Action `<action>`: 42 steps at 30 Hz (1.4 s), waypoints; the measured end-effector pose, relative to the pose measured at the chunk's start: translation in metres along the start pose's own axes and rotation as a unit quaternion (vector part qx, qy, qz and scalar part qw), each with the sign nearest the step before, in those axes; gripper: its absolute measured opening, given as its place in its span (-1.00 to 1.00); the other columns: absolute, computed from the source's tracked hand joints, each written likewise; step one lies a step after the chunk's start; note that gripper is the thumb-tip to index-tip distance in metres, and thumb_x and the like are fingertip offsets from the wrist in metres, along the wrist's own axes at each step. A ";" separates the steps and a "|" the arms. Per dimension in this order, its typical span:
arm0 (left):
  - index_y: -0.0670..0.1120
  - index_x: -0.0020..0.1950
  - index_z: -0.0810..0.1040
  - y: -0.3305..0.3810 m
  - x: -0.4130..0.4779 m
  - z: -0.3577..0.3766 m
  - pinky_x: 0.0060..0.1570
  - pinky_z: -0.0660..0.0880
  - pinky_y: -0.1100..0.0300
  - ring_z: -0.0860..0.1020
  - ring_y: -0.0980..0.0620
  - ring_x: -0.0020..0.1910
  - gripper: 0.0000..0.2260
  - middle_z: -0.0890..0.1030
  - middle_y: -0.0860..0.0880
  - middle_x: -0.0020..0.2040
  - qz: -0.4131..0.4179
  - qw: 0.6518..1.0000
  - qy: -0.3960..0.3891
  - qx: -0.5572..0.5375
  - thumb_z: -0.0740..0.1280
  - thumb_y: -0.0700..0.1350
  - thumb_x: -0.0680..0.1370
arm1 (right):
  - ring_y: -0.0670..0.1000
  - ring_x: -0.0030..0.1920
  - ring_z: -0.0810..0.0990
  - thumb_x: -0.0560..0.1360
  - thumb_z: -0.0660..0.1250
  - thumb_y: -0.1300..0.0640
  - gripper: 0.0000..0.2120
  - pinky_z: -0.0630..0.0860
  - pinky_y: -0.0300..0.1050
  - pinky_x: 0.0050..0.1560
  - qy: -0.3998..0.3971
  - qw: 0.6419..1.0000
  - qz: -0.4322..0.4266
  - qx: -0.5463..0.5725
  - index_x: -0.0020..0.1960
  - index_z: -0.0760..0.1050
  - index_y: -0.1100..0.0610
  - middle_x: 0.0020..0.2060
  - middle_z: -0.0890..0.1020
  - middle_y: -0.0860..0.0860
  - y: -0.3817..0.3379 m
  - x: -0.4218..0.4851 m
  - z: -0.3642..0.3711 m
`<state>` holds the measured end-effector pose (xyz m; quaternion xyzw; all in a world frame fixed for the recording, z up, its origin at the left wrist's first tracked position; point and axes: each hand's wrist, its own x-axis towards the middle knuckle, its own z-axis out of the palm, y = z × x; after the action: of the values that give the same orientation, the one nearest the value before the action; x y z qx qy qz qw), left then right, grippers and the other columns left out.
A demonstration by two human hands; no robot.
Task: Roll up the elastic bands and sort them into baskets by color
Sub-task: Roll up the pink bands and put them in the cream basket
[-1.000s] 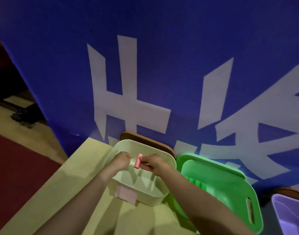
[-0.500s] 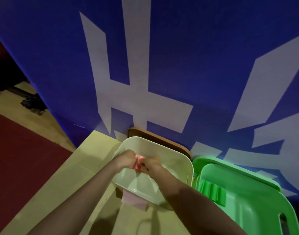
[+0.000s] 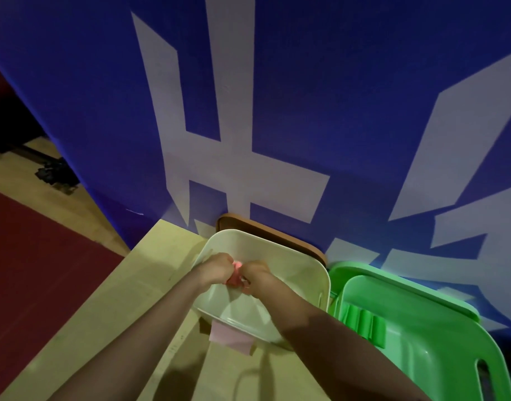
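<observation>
Both my hands meet over the cream basket. My left hand and my right hand each pinch a small pink elastic band between their curled fingers. The band is mostly hidden by the fingers, with only a pink bit showing between the fists. A pale pink label hangs on the cream basket's near wall. To the right stands a green basket with several rolled green bands inside.
The baskets stand on a yellowish table pushed against a blue wall with white characters. A brown lid or tray edge shows behind the cream basket. Red carpet lies left of the table.
My left hand has come in to join the right on the pink band, which was earlier held by the right hand alone. The view has shifted down and left.
</observation>
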<state>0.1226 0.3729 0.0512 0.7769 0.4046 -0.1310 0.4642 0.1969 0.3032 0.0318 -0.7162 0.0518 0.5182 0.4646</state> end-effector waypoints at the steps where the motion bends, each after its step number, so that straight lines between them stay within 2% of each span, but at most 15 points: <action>1: -0.19 -0.13 0.54 0.001 -0.003 -0.001 0.06 0.48 0.07 0.50 -0.11 -0.07 -0.85 0.54 -0.17 -0.13 0.002 1.000 0.002 -0.005 0.18 -0.32 0.49 | -0.02 -0.37 0.37 0.60 0.14 0.33 -0.89 0.49 -0.28 -0.42 0.007 1.000 0.002 -0.019 -0.07 0.41 0.25 -0.33 0.38 0.09 -0.001 -0.002 -0.007; 3: -0.19 -0.05 0.54 0.006 -0.010 -0.002 0.10 0.47 0.07 0.53 -0.14 0.01 -0.86 0.58 -0.18 -0.05 0.008 1.000 0.010 -0.008 0.19 -0.29 0.52 | 0.01 -0.33 0.38 0.58 0.20 0.26 -0.93 0.48 -0.12 -0.20 0.029 0.997 -0.004 -0.066 -0.03 0.45 0.25 -0.29 0.39 0.11 0.000 -0.012 -0.023; 5: -0.17 0.11 0.49 0.013 -0.022 -0.004 0.09 0.47 0.11 0.51 -0.08 0.04 -0.81 0.56 -0.14 0.01 0.013 1.000 0.017 -0.012 0.15 -0.27 0.56 | 0.01 -0.29 0.42 0.56 0.24 0.22 -0.94 0.46 -0.11 -0.22 0.009 0.998 -0.014 -0.066 -0.09 0.43 0.19 -0.23 0.42 0.10 0.000 -0.026 -0.041; 7: -0.14 0.20 0.44 0.020 -0.038 -0.005 -0.06 0.45 0.20 0.49 0.03 -0.07 -0.77 0.53 -0.08 -0.08 0.021 0.998 0.019 -0.048 0.11 -0.28 0.59 | -0.02 -0.24 0.47 0.56 0.25 0.20 -0.96 0.45 -0.16 -0.26 -0.017 0.998 -0.042 -0.051 -0.07 0.44 0.15 -0.18 0.46 0.04 0.000 -0.043 -0.062; 9: -0.15 0.27 0.45 0.028 -0.056 -0.006 0.00 0.47 0.18 0.49 0.01 -0.01 -0.73 0.52 -0.08 0.01 0.028 0.995 0.029 -0.087 0.17 -0.26 0.58 | -0.05 -0.20 0.52 0.56 0.25 0.17 -0.95 0.44 -0.18 -0.24 -0.022 0.995 -0.089 -0.040 -0.07 0.45 0.10 -0.14 0.51 0.01 -0.001 -0.068 -0.082; 10: -0.15 0.28 0.46 0.033 -0.068 -0.005 0.04 0.47 0.15 0.49 -0.01 0.04 -0.73 0.52 -0.09 0.06 0.035 0.993 0.034 -0.107 0.20 -0.24 0.58 | -0.06 -0.18 0.54 0.57 0.25 0.17 -0.94 0.45 -0.19 -0.21 -0.023 0.992 -0.115 -0.041 -0.08 0.45 0.08 -0.12 0.53 0.00 -0.002 -0.085 -0.092; 14: -0.10 0.17 0.52 0.065 -0.121 0.005 -0.07 0.49 0.21 0.55 0.05 0.00 -0.82 0.57 -0.09 0.08 0.115 0.976 0.043 -0.182 0.25 -0.21 0.59 | -0.07 -0.18 0.57 0.56 0.25 0.20 -0.89 0.44 -0.21 -0.15 -0.019 0.970 -0.238 -0.049 -0.12 0.48 0.04 -0.17 0.58 -0.03 -0.001 -0.155 -0.133; 16: -0.06 0.09 0.55 0.083 -0.150 0.016 0.00 0.50 0.19 0.59 0.05 0.02 -0.87 0.61 -0.09 0.08 0.165 0.967 0.030 -0.190 0.28 -0.19 0.58 | -0.08 -0.21 0.54 0.56 0.26 0.23 -0.88 0.42 -0.23 -0.16 -0.004 0.955 -0.294 -0.047 -0.12 0.48 0.06 -0.20 0.57 0.00 0.005 -0.187 -0.154; 19: -0.08 0.11 0.56 0.108 -0.191 0.042 0.10 0.50 0.11 0.59 0.04 0.01 -0.86 0.62 -0.09 0.07 0.215 0.954 -0.001 -0.208 0.29 -0.21 0.57 | -0.07 -0.18 0.55 0.56 0.28 0.18 -0.96 0.43 -0.21 -0.12 0.021 0.940 -0.340 -0.032 -0.07 0.48 0.09 -0.16 0.58 0.02 0.024 -0.226 -0.185; 26: -0.07 0.01 0.54 0.132 -0.245 0.130 -0.04 0.49 0.19 0.59 0.05 -0.08 -0.88 0.61 -0.07 0.00 0.265 0.938 -0.080 -0.208 0.27 -0.26 0.56 | -0.07 -0.19 0.57 0.55 0.30 0.21 -0.95 0.44 -0.23 -0.14 0.088 0.927 -0.363 -0.036 -0.06 0.47 0.08 -0.19 0.56 -0.03 0.098 -0.283 -0.244; 32: -0.04 -0.04 0.56 0.102 -0.245 0.226 -0.14 0.45 0.26 0.57 0.08 -0.14 -0.87 0.59 -0.04 -0.08 0.256 0.947 -0.129 -0.145 0.31 -0.27 0.54 | -0.08 -0.23 0.54 0.53 0.33 0.22 -0.96 0.43 -0.28 -0.21 0.165 0.921 -0.348 -0.062 -0.04 0.50 0.11 -0.21 0.56 0.02 0.193 -0.284 -0.290; 36: -0.10 -0.03 0.55 0.061 -0.232 0.284 -0.17 0.42 0.46 0.54 0.06 -0.12 -0.86 0.60 -0.05 -0.09 0.278 0.951 -0.088 -0.102 0.36 -0.32 0.49 | -0.03 -0.14 0.56 0.49 0.37 0.21 -0.94 0.48 -0.12 -0.01 0.239 0.906 -0.316 -0.148 -0.05 0.55 0.10 -0.19 0.60 -0.02 0.263 -0.251 -0.312; 39: -0.06 -0.01 0.57 0.034 -0.220 0.323 -0.04 0.35 0.51 0.52 0.08 0.01 -0.78 0.57 0.05 -0.03 0.335 0.941 -0.025 -0.038 0.50 -0.15 0.40 | 0.02 0.02 0.54 0.49 0.34 0.26 -0.83 0.37 -0.24 0.03 0.304 0.876 -0.303 -0.218 0.07 0.58 0.21 0.00 0.61 0.08 0.304 -0.229 -0.319; 40: -0.07 0.04 0.58 0.027 -0.217 0.335 0.04 0.34 0.47 0.50 0.09 0.04 -0.67 0.55 0.10 -0.02 0.350 0.936 -0.010 -0.022 0.52 0.01 0.35 | 0.08 0.09 0.53 0.49 0.32 0.28 -0.79 0.34 -0.23 0.08 0.326 0.865 -0.299 -0.238 0.12 0.57 0.23 0.07 0.59 0.13 0.314 -0.222 -0.322; 42: -0.05 0.18 0.55 0.015 -0.214 0.357 0.21 0.31 0.34 0.44 0.11 0.15 -0.36 0.51 0.11 0.08 0.367 0.930 -0.008 0.020 0.41 0.31 0.24 | 0.18 0.20 0.49 0.49 0.28 0.30 -0.70 0.31 -0.15 0.21 0.349 0.854 -0.283 -0.262 0.22 0.52 0.24 0.18 0.54 0.21 0.332 -0.208 -0.325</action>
<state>0.0588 -0.0341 -0.0064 0.8792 0.0845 0.0345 0.4676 0.1427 -0.2020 0.0035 -0.9290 -0.1322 0.0746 0.3374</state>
